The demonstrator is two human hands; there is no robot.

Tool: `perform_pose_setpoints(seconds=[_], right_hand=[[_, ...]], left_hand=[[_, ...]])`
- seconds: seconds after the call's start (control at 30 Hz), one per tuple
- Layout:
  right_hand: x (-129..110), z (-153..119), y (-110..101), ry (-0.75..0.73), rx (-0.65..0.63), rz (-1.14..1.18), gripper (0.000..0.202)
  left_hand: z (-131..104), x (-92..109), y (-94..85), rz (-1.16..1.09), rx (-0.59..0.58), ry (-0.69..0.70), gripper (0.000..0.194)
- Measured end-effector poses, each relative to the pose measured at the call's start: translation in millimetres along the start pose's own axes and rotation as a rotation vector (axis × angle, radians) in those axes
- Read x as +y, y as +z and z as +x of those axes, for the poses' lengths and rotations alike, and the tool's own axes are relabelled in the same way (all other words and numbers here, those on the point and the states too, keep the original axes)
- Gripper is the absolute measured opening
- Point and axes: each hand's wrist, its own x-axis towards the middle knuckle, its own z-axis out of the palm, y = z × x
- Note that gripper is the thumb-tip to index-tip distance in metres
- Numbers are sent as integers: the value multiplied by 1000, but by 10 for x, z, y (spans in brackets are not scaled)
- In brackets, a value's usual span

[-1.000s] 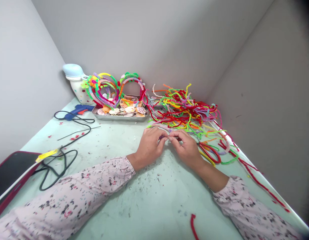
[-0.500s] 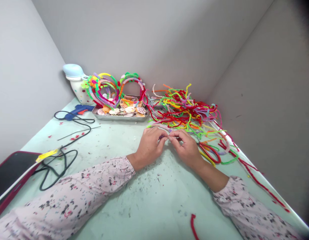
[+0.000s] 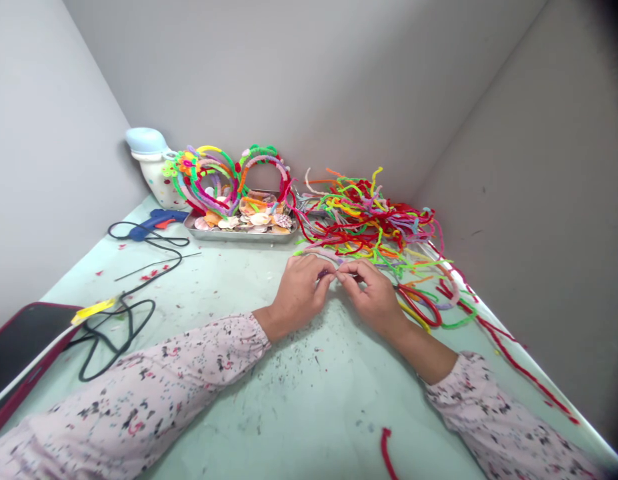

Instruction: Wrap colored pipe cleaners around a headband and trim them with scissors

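In the middle of the table, my left hand (image 3: 303, 288) is closed in a pinch. A small dark purple piece (image 3: 323, 273), mostly covered by the fingers, shows between its thumb and forefinger. Fingertip to fingertip with it is my right hand (image 3: 371, 293), also pinched closed; whatever lies in its grip is too small to make out. Just beyond the hands spreads a tangled heap of colourful pipe cleaners (image 3: 359, 223). Scissors with red handles (image 3: 429, 305) lie beside my right wrist.
A metal tray (image 3: 239, 236) at the back holds seashells (image 3: 259, 219) and fuzzy headbands (image 3: 209, 155). Left of it are a blue glue gun (image 3: 153, 225), a black cord (image 3: 139, 287) and a white cup with a blue lid (image 3: 156, 167). A red-edged phone or tablet (image 3: 29, 333) lies front left; a red pipe cleaner (image 3: 387, 453) lies in front.
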Motion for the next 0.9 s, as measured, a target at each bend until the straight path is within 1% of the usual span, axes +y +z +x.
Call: perform_pose_setpoints(seconds=[0.33,0.63,0.9], right_hand=[[1,-4,-8,1,-33,-43,9],[0,-4,2,13,-1,-10,9],[15,-9,-7,0,-41,-58,10]], left_hand=[[-5,3,-4,9,-13,-5,4],[5,11,-9,5,-8,-14,5],[-4,6,-6,16,-19,1,4]])
